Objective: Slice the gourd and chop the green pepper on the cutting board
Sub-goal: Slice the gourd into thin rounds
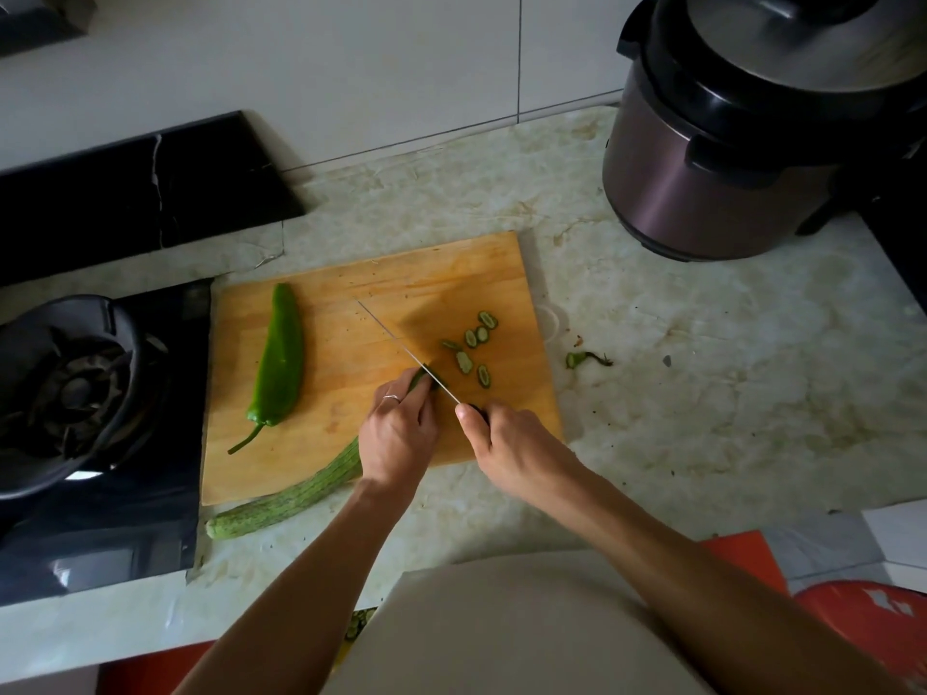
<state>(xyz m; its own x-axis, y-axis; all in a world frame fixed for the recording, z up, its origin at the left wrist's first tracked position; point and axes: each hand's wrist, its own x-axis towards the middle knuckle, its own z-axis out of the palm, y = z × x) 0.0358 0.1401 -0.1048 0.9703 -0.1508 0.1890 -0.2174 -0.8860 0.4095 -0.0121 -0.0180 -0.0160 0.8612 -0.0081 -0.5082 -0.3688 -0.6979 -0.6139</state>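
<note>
**Slowly, the Gourd Turns Into Little Rounds**

Right now, a long striped gourd (301, 494) lies slanted across the near edge of the wooden cutting board (351, 293). Its fat end sticks off the board near the person, on the left side. Its thin end points up and to the right, toward the knife.

The left hand (396, 433) curls over the thin end and holds it down, with a ring on one finger. The right hand (506, 443) is wrapped tight around the dark handle of the knife (401, 343). The blade touches the gourd just past the left fingertips. It crosses the gourd, so each cut makes a round piece. The left hand is nearer to the uncut part, so I think it will have to slide back along the gourd.

Just past the blade lie a few gourd slices (474, 343). Farther left on the board, the green pepper (281, 358) lies whole, its stem pointing back toward the person.

Off the board, to the right, sits a cut-off gourd tip (582, 359). Beyond it stands a pressure cooker (727, 158).
</note>
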